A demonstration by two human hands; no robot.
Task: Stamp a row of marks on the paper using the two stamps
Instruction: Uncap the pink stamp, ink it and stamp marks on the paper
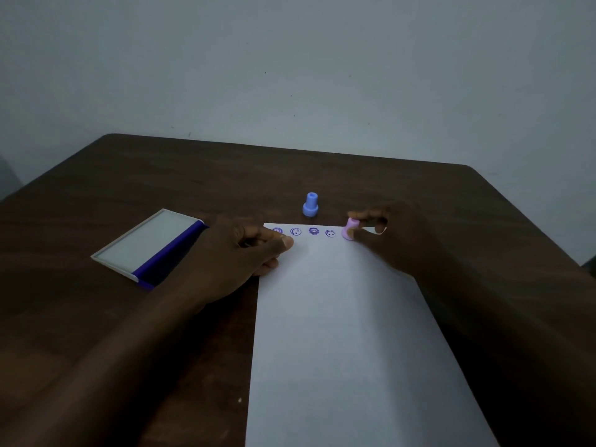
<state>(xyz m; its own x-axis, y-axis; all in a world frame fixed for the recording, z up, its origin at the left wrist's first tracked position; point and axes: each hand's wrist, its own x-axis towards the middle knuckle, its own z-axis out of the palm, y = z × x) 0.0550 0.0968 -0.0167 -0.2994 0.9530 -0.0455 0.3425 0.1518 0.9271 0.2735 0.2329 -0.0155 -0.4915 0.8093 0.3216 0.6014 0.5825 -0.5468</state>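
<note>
A white sheet of paper (pixel 338 333) lies on the dark wooden table (pixel 193 175), with a row of several purple marks (pixel 304 231) along its far edge. My right hand (pixel 396 240) grips a small pink stamp (pixel 350 228) by its top and holds it down on the paper at the right end of the row. My left hand (pixel 238 253) rests on the paper's far left corner, fingers curled, partly covering the leftmost mark. A blue stamp (pixel 311 205) stands upright on the table just beyond the paper.
An open ink pad (pixel 146 245) with a white lid and blue base lies on the table left of my left hand. A pale wall rises behind the table's far edge. The table's right edge runs close to my right forearm.
</note>
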